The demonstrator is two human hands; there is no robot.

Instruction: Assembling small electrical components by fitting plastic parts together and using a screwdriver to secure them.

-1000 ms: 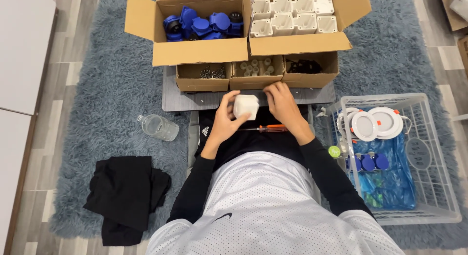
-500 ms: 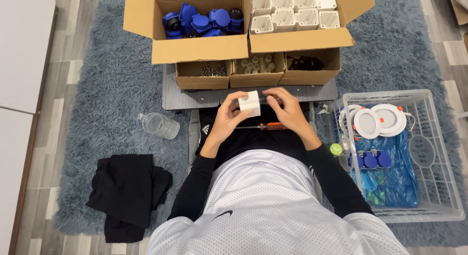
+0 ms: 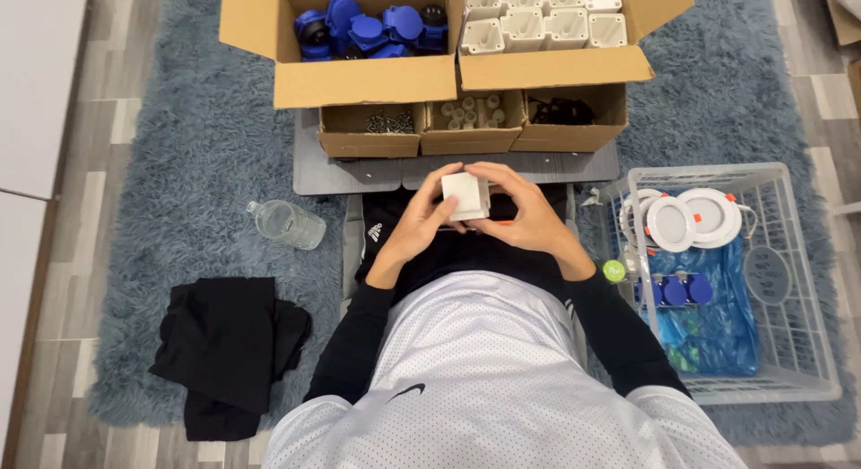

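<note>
Fingers [image 3: 491, 175] of both hands curled around white box [image 3: 466, 195]

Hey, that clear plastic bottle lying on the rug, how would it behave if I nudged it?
The clear bottle lies on its side, so it would probably roll, though the shaggy rug likely slows it. It looks nearly empty and thin-walled, so probably light and easily dented.

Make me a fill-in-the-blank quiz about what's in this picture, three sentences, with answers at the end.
1. Both hands, left hand and right hand, hold one small ____ box.
2. The clear plastic bottle lies on its side on the shaggy ____ rug.
3. The round white lamps rest in a white wire ____ on the person's right.

Missing words: white; blue; basket
</note>
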